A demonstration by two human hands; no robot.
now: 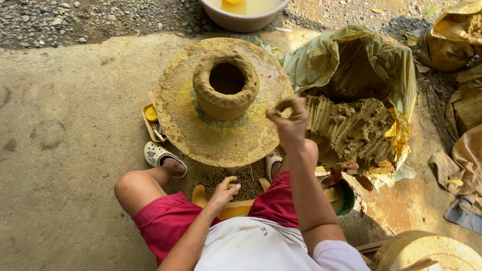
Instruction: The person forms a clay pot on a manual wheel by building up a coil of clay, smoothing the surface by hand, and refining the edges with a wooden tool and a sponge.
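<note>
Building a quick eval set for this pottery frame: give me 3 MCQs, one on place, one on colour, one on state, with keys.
1. Where does the clay pot stand?
A. at the middle of the round wheel
B. inside the plastic sack
C. on the bare concrete

2. What colour are the person's shorts?
A. blue
B. red
C. black

3. What is the right hand doing?
A. resting flat on a knee
B. holding a small lump of clay in its grip over the wheel's edge
C. dipping into the basin

Key: 1 A, the pot sits at the centre of the clay-smeared disc. 2 B, red cloth covers both thighs. 3 B, the fingers close on a lump beside the clay sack, while the left hand lies low between the knees.
</note>
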